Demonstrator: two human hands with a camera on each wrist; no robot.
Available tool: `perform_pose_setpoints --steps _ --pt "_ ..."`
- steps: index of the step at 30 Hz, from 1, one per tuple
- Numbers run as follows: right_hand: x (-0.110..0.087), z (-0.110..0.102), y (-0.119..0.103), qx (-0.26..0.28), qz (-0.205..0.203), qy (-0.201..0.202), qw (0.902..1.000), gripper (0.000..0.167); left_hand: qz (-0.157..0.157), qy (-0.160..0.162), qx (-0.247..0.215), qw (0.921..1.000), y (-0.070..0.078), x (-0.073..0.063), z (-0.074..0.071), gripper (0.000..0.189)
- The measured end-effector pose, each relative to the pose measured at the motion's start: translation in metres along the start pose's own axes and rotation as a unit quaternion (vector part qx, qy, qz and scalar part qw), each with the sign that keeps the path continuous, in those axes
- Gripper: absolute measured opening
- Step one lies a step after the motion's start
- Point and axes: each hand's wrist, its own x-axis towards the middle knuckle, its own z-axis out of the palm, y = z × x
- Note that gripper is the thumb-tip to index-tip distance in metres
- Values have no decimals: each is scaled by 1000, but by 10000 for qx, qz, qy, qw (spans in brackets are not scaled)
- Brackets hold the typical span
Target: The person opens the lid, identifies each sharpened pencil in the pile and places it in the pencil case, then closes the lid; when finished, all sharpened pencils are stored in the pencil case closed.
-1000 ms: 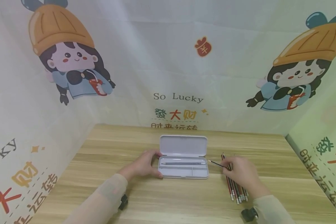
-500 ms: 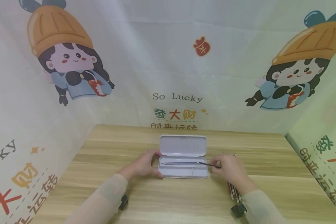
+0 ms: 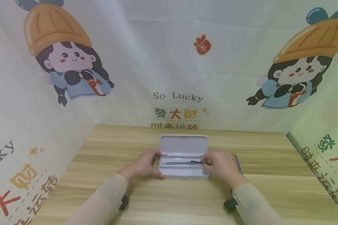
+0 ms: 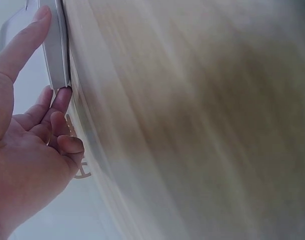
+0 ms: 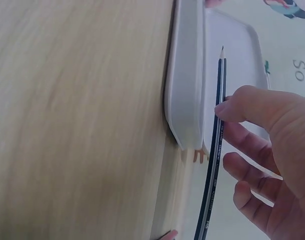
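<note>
An open white pencil case (image 3: 174,177) stands on the table with its lid (image 3: 184,144) raised at the back. One pencil (image 3: 174,163) lies lengthwise in its rear compartment. My left hand (image 3: 142,164) holds the case's left end, thumb at the front corner and fingers behind. My right hand (image 3: 221,165) pinches a dark striped pencil (image 5: 214,157) between thumb and index finger, over the case's right end. The held pencil's sharpened tip points left, above the lying pencil. In the right wrist view, the other fingers are loosely curled away from it.
Several loose pencils (image 3: 238,164) lie right of the case, partly hidden by my right hand and forearm. The wooden table (image 3: 169,203) meets a printed cloth (image 3: 129,62) at the back and sides. A small divider (image 3: 192,171) splits the case's front compartment.
My right hand has carried the pencil left from the loose pile to over the case's right end. My left hand keeps its hold on the case.
</note>
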Motion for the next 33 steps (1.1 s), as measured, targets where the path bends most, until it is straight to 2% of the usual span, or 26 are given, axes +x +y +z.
perform_pose_setpoints --steps 14,21,25,33 --pt "19 13 -13 -166 -476 -74 9987 14 134 9 74 9999 5 3 1 85" --pt "34 25 -31 -401 -700 -154 9966 11 94 72 49 9999 -3 1 2 86" --pt "43 30 -41 -334 -702 -180 9968 11 139 60 89 9998 -5 1 1 86" --pt "57 36 -47 -168 -464 -567 9972 12 246 76 150 9996 -2 2 0 87"
